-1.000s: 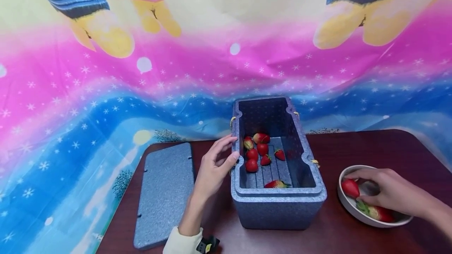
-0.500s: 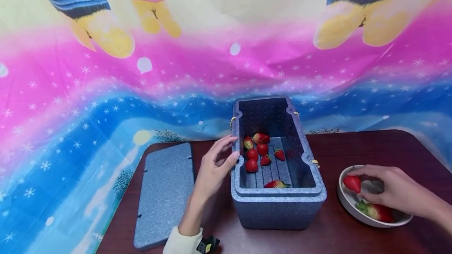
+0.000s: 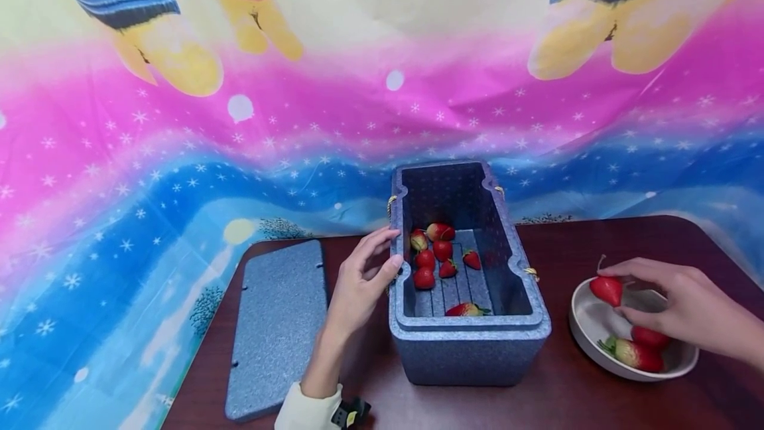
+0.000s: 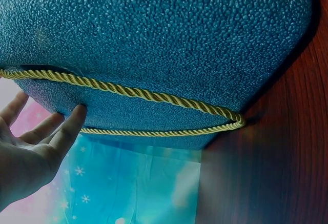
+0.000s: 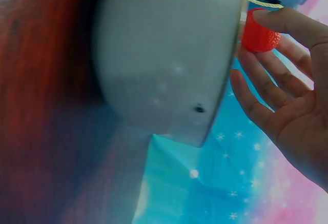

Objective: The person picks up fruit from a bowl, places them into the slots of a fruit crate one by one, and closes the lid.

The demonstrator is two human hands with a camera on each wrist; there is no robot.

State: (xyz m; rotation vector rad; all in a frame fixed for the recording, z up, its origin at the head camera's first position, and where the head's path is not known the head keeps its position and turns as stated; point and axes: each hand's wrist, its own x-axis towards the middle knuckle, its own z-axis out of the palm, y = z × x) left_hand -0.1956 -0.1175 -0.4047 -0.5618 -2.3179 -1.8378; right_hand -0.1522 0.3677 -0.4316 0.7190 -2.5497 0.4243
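Observation:
A blue foam box (image 3: 471, 350) stands open on the dark table, with several strawberries (image 3: 442, 251) on its ribbed floor. My left hand (image 3: 364, 281) rests with straight fingers against the box's left wall (image 4: 154, 39), beside its yellow rope handle (image 4: 154, 97). My right hand (image 3: 674, 300) pinches a red strawberry (image 3: 607, 289) just above the left rim of a white bowl (image 3: 587, 320). The wrist view shows the same strawberry (image 5: 260, 33) between thumb and fingers beside the bowl (image 5: 164, 55). Two more strawberries (image 3: 638, 350) lie in the bowl.
The box's flat blue lid (image 3: 277, 324) lies on the table to the left of my left hand. A bright printed cloth (image 3: 239, 118) hangs behind the table. Bare dark wood (image 3: 597, 244) shows between box and bowl.
My right hand has lifted one strawberry out of the bowl, up and slightly left. The left hand has stayed on the box's side.

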